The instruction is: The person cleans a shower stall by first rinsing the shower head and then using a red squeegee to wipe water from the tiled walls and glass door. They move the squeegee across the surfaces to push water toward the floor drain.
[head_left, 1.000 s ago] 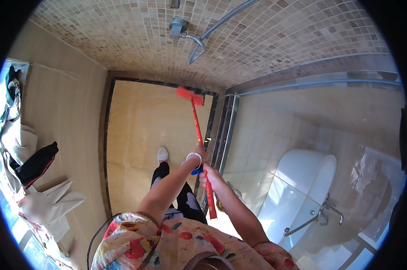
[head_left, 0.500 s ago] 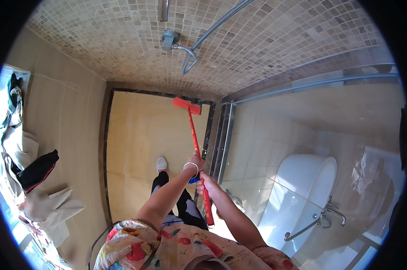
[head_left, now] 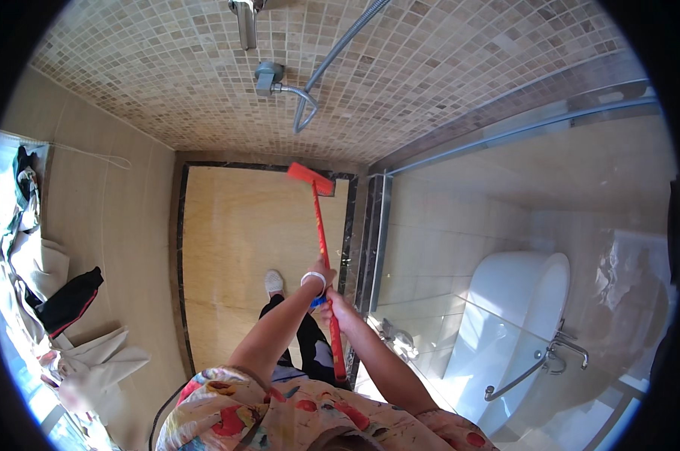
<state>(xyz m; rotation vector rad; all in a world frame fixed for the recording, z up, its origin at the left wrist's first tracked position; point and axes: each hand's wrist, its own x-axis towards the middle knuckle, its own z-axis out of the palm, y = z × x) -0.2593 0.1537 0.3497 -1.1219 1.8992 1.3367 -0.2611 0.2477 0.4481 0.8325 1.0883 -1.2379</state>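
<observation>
At the far left, clothes (head_left: pixel 50 301) hang against the beige wall, and beside them lies the tan shower floor (head_left: pixel 242 240) with its dark border. Over that floor the left hand (head_left: pixel 319 272) is wrapped around the shaft of a red long-handled brush (head_left: pixel 322 240), whose head rests at the floor's far edge below the mosaic wall, while the right hand (head_left: pixel 334 302) grips the same handle just beneath. Further right stand the glass partition (head_left: pixel 445 248) and a white bathtub (head_left: pixel 513 301) with a chrome tap.

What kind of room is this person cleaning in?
A bathroom, seen from inside a shower stall. A shower hose hangs on the mosaic tile wall, a glass screen closes off the stall, and a white bathtub sits beyond it. Both hands hold a red long-handled brush.
</observation>
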